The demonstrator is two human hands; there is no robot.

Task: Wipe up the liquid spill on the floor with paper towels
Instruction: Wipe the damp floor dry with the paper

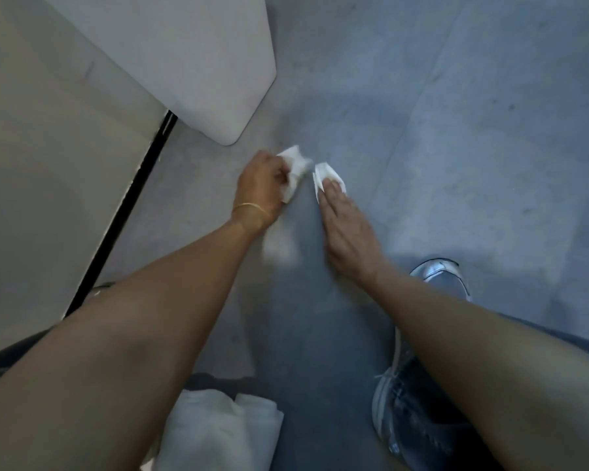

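Pressure is put on a folded paper towel [324, 174] by the straight, flat fingers of the right hand [349, 232], probably to blot the grey floor [456, 130]. Just beside it, a crumpled paper towel [295, 169] is gripped in the curled left hand [262, 186].

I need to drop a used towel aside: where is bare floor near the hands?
Bare floor spreads right of the right hand, beyond the shoe, and ahead of both hands, right of the table corner. Crowded: left, where the left hand grips a crumpled paper towel near the black bar, and by the folded white cloth below.
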